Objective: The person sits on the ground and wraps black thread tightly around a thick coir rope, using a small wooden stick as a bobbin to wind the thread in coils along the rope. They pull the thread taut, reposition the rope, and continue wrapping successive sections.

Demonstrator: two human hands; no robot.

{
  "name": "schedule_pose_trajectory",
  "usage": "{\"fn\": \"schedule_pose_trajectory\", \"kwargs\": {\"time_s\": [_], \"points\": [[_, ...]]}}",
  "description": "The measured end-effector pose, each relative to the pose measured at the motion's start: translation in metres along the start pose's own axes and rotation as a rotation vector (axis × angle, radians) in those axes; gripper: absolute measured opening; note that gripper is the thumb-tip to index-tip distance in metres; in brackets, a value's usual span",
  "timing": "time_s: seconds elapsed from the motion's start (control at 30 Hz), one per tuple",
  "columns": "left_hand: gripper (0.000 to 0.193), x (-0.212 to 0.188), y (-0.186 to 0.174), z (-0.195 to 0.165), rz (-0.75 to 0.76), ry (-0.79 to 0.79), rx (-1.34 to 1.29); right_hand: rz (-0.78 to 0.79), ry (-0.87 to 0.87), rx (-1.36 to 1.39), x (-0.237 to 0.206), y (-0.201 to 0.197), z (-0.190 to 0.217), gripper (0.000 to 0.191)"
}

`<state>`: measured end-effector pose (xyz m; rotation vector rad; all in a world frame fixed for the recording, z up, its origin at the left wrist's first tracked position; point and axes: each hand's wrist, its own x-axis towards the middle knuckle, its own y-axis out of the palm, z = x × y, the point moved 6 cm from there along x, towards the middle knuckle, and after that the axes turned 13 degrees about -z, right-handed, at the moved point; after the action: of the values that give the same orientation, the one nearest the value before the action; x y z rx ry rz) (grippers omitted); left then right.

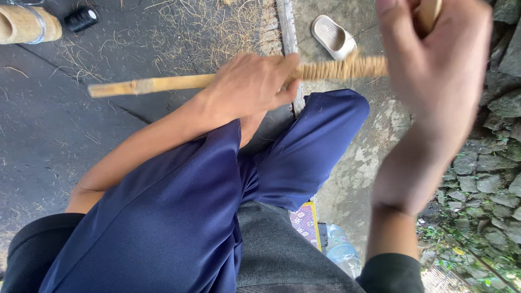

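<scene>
Ground: dark mat [49, 157] fills the left of the frame, littered with dry fibre strands [217, 32] toward the top middle; pale concrete and a rough stone wall [488, 163] run down the right.
Stick: a thin bamboo stick [163, 84] lies level across the upper half of the frame, above my blue-trousered knees [179, 217].
Left hand: my left hand [247, 87] is closed round the stick near the middle of the frame, thumb along its near side.
Right hand: my right hand [434, 70], blurred at upper right, is curled shut at the stick's right end; what else it pinches I cannot tell.
Wrapping done: a tan fibre binding [342, 69] covers the stretch between my two hands.
Wrapping left: from my left hand out to the stick's left tip the bamboo is bare, so I judge the job roughly half finished at most.
Around: a thick bamboo piece [27, 24] and a black spool [81, 18] sit upper left; a white sandal [332, 36] lies at top middle; a plastic bottle [343, 252] stands at the bottom.
</scene>
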<state>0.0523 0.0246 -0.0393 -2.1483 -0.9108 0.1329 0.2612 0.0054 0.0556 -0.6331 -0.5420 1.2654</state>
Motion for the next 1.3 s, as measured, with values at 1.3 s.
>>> {"fn": "schedule_pose_trajectory", "kwargs": {"time_s": [1.3], "points": [[0.019, 0.007, -0.065, 0.023, -0.443, -0.256, -0.343, -0.166, -0.103, 0.311, -0.159, 0.006, 0.001, 0.041]]}}
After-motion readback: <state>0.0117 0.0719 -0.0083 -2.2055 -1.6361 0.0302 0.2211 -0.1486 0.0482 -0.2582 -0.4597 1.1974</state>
